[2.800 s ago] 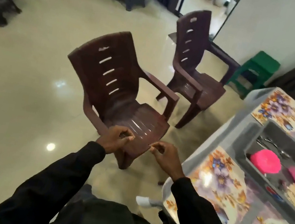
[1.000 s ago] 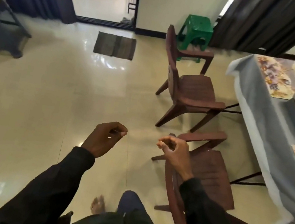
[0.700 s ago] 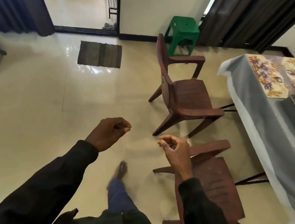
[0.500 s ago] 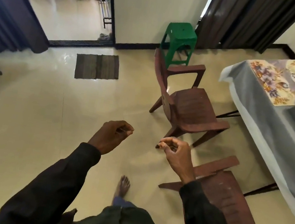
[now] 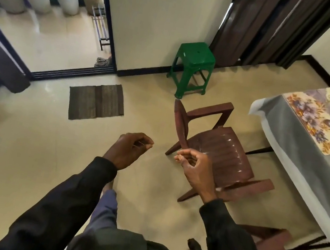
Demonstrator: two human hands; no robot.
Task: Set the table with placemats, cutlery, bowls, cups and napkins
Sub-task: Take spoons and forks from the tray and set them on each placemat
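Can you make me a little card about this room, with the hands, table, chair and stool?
left hand: fingers curled, thumb on fingertip, nothing seen in it
right hand: curled the same way
table: at the right, under a grey cloth
placemats: two flowered ones on the table
brown chair: just past the hands, standing off from the table
green stool: by the wall
bowls, cups: not in view

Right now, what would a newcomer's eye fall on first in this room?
The person's left hand and right hand, raised mid-frame with fingers curled; whether they pinch anything is too small to tell. Beyond them, a bright green plastic stool stands by the wall, with a brown plastic armchair in front of it. At right, flowered placemats lie on the grey-clothed table.
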